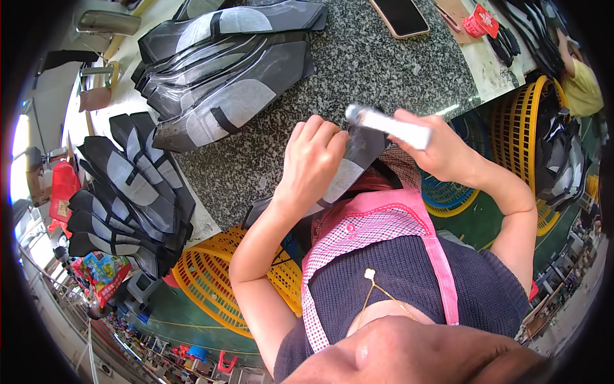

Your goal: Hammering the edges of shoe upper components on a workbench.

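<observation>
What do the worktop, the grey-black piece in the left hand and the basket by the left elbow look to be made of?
Worktop: polished speckled stone, probably granite, going by its grey-black flecks and sheen. Grey-black piece, held by the left hand: a flexible sheet, likely synthetic leather or coated fabric, matte grey panels on glossier black. Yellow basket: moulded plastic with a slotted lattice wall.

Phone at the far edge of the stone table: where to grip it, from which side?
The phone lies flat, screen up, on the table with bare stone along both long edges. Come from above and pinch across its narrow width near the middle; its flat pose leaves nothing to hook underneath.
</observation>
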The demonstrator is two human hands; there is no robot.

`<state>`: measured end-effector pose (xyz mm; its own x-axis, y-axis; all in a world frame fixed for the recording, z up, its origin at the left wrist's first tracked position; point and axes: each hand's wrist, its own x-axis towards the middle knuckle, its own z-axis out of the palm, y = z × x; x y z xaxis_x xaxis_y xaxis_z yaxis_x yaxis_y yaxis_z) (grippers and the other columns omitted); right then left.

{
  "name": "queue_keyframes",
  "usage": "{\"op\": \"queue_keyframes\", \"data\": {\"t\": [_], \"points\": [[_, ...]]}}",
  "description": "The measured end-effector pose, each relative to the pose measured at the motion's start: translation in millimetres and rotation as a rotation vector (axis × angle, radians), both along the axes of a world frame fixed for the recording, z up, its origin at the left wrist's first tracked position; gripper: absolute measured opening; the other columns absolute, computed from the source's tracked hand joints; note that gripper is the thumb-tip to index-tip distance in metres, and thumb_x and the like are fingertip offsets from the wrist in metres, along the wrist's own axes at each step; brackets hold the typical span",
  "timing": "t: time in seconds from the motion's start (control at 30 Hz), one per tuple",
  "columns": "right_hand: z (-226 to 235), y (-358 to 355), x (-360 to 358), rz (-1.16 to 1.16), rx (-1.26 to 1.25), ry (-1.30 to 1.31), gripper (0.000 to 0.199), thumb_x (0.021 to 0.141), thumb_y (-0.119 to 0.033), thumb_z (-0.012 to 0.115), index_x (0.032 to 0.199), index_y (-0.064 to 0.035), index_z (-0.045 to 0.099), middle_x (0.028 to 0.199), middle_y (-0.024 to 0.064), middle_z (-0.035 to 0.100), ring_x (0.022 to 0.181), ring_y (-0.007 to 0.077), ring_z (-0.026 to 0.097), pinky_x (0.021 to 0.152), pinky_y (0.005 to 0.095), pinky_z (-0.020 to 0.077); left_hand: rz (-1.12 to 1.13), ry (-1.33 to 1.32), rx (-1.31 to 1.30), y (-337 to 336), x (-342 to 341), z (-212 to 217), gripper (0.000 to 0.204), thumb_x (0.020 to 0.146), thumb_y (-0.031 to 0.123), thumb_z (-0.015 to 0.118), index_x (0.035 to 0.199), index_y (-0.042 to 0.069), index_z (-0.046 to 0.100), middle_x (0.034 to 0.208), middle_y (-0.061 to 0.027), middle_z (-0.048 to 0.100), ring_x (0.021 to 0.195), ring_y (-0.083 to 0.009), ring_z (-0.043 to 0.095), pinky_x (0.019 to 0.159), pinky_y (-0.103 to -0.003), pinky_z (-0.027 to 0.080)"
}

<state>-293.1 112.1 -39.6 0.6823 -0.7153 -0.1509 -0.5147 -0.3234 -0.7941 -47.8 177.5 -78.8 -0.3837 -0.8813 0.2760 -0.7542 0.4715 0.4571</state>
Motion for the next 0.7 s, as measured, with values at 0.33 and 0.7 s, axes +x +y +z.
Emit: {"op": "queue_keyframes", "data": {"t": [0.33,0.7], "points": [[-10,1,7,0.113,-0.013,0.080,0.021,0.100,-0.019,0.055,0.095,0.0014,0.052,0.070,0.0239,0.062,0.072,0.0477,0.063,0.063,0.0539,0.0496,0.170,0.027,0.015,3,1,-2,0.011,0.077,0.017,0.078,0.083,0.009,0.074,0.081,-0.0010,0.065,0.083,-0.0218,0.059,0.076,-0.039,0.045],[-8,-5,6,0.140,-0.051,-0.067,0.020,0.100,-0.019,0.056,0.099,-0.0001,0.052,0.068,0.0232,0.057,0.072,0.0448,0.063,0.060,0.0477,0.0479,0.151,0.152,0.082,22,-4,-2,0.012,0.081,0.002,0.073,0.093,0.001,0.072,0.086,-0.0088,0.065,0.082,-0.0278,0.063,0.074,-0.040,0.051]]}}
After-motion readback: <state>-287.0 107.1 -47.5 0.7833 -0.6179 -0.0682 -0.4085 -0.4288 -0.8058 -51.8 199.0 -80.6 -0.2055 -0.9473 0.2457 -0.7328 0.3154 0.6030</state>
